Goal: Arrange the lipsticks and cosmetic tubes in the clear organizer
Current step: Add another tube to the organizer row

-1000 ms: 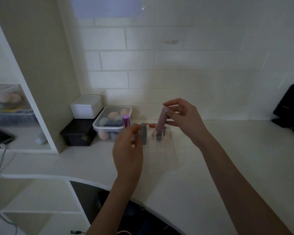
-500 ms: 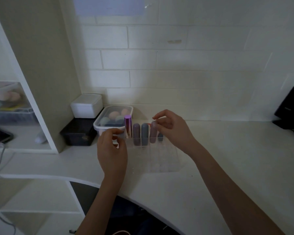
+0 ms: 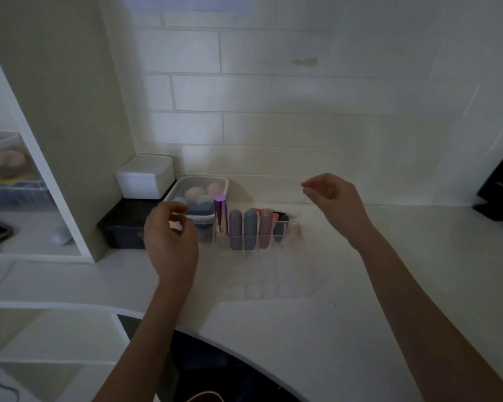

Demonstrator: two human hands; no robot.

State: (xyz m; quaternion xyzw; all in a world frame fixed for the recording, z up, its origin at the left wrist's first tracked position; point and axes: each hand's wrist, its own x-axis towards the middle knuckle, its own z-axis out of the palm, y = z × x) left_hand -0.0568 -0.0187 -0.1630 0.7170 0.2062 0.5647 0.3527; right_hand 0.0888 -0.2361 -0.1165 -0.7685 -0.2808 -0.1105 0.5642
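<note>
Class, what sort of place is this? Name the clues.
Probably a home vanity or dressing corner: a clear acrylic organizer holding upright lipstick tubes, a lidded plastic box of makeup sponges, and a white brick-tiled wall behind the white counter.

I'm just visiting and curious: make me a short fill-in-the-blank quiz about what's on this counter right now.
1. The tubes stand in the clear organizer in a ____ position.
2. The shiny purple lipstick is at the ____ end of the row.
3. Both the left hand and the right hand hold ____.

Missing words: upright; left; nothing
</note>
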